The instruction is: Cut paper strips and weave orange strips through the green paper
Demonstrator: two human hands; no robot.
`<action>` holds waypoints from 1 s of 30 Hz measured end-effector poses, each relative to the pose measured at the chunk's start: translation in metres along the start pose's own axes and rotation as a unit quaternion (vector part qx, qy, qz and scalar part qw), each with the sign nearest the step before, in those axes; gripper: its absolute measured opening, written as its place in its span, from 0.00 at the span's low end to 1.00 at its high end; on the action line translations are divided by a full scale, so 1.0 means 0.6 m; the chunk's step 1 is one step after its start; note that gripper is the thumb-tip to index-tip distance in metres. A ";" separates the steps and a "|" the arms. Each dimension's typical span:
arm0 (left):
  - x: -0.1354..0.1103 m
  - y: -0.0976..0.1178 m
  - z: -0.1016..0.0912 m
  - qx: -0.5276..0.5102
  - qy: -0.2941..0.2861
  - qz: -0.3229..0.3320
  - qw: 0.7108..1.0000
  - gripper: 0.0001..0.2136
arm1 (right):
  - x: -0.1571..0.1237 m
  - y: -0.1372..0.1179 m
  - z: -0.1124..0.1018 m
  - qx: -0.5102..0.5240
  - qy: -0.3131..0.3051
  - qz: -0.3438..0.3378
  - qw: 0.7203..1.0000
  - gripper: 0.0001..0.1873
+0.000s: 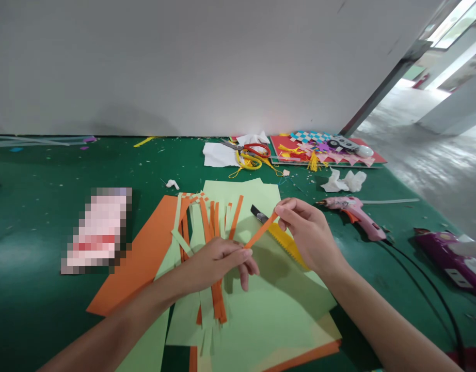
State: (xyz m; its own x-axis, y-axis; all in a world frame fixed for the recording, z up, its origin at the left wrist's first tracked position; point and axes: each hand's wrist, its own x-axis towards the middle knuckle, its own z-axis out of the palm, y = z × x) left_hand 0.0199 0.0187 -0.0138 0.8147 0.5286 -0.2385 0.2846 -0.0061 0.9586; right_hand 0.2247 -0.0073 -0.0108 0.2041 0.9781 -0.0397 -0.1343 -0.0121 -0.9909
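Observation:
An orange paper strip (261,231) stretches slantwise between my two hands. Its lower end is pinched in my left hand (226,261), and its upper end sits between the thumb and fingers of my right hand (305,227). Beneath the left hand lie loose orange strips (218,299) and pale green strips (197,227), some crossing one another near the top. Pale green sheets (276,320) spread under both hands. A yellow utility knife (286,243) with a dark tip rests on them, partly covered by my right hand.
An orange sheet (141,258) lies left, beside a pixelated pink packet (98,227). Scissors (249,155) and white paper (220,155) sit at the back. To the right are a pink glue gun (356,212) with a cord, crumpled tissue (344,181) and a purple packet (450,258).

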 end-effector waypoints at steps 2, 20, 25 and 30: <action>0.000 0.002 0.000 -0.008 -0.002 0.001 1.000 0.21 | 0.000 0.000 0.000 0.002 0.001 0.000 1.000 0.11; 0.000 -0.010 0.001 -0.033 -0.003 -0.001 0.999 0.19 | 0.004 0.002 -0.002 0.000 0.003 -0.004 1.000 0.12; -0.002 -0.010 0.000 -0.054 -0.006 0.009 0.998 0.19 | 0.001 0.002 -0.002 0.001 0.006 -0.004 1.000 0.11; 0.000 -0.009 0.000 -0.064 -0.012 0.015 0.998 0.19 | 0.001 0.003 -0.002 -0.002 0.012 -0.003 1.000 0.11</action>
State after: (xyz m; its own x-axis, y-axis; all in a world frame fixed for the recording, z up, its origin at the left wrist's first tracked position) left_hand 0.0182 0.0188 -0.0192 0.8338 0.5100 -0.2115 0.1945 0.0873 0.9770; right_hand 0.2260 -0.0073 -0.0126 0.2279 0.9730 -0.0358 -0.1284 -0.0064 -0.9917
